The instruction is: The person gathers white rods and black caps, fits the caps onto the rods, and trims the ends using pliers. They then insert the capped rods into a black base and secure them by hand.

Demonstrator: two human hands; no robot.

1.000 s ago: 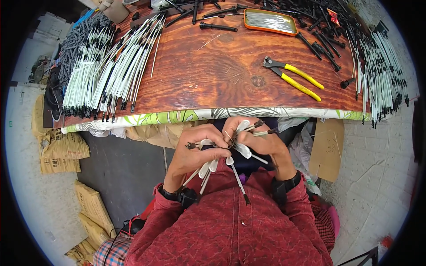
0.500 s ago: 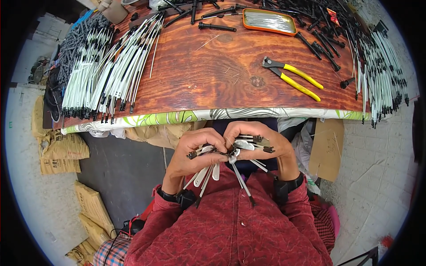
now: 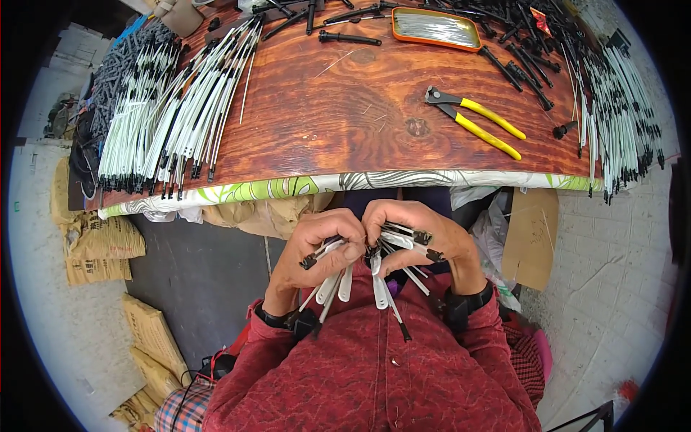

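In front of my chest, below the table edge, I hold what looks like an umbrella frame: white ribs [image 3: 380, 291] with black ends fan out round a small dark hub [image 3: 372, 253]. My left hand [image 3: 311, 248] is closed on the hub's left side, thumb and forefinger bent together, with ribs sticking out below and between its fingers. On the other side my right hand [image 3: 428, 229] curls round more ribs. Its forefinger touches the hub's top and its thumb lies lower, beside a hanging rib. The fingertips partly hide the hub.
Yellow-handled end-cutting pincers [image 3: 475, 122] lie on the wooden table [image 3: 338, 129]. Bundles of white ribs lie at left [image 3: 194, 108] and right [image 3: 619, 122]. An orange-rimmed tin [image 3: 436, 30] holds thin wires, among black shafts [image 3: 350, 38]. Paper sacks [image 3: 104, 237] stand at left.
My right thumb has drawn down from the hub, and my left thumb has lifted slightly. The white ribs at the middle now hang lower and show more.
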